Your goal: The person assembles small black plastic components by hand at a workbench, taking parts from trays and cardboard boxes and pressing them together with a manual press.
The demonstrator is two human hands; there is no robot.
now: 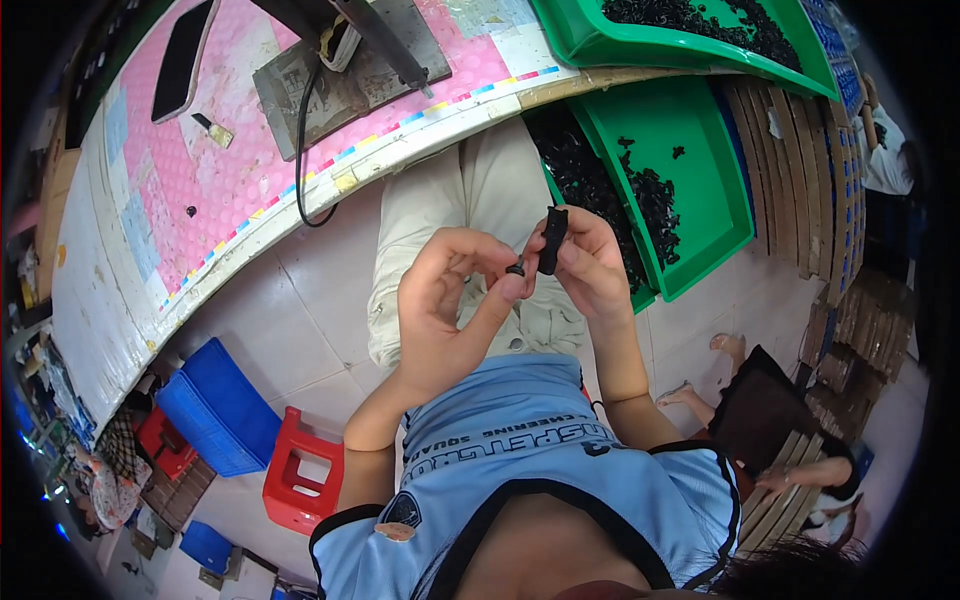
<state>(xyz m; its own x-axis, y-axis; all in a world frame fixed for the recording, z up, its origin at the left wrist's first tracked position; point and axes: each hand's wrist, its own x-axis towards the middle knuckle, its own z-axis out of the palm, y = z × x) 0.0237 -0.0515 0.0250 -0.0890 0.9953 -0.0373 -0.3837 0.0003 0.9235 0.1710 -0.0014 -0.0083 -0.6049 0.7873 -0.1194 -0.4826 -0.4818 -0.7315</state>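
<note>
My left hand (pixel 450 295) pinches a small black part (pixel 515 269) between thumb and fingertips, above my lap. Close beside it, my right hand (pixel 590 265) grips a short black ridged piece (pixel 552 240), held nearly upright. The two black parts are a small gap apart; their exact kind is too small to tell. To the right of my hands, a green tray (pixel 715 190) holds a heap of loose small black parts (pixel 655 215). Another heap of black parts (pixel 580 175) lies along its left side.
The table (pixel 130 320) carries a phone (pixel 183 62), a small brush (pixel 213 131) and a metal plate with a machine (pixel 340 85). Another green tray (pixel 690 52) stands at its right end. A red stool (pixel 300 475) and blue crate (pixel 222 405) are at left; another person (pixel 770 420) sits at right.
</note>
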